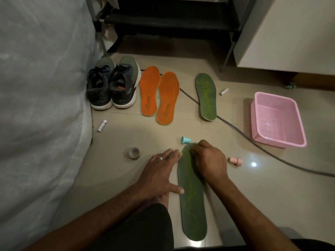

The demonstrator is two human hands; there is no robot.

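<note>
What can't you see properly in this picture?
Head view only:
Whatever is under the right hand on the near green insole is hidden by its curled fingers.
Writing on the orange insoles is too small to read.
Label on the left white tube is blurred.
The grey cable is cut off by the right edge.

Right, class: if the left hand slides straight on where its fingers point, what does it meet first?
Probably the teal cap, just beyond the left hand, though it might graze the near green insole at its toe first.
</note>
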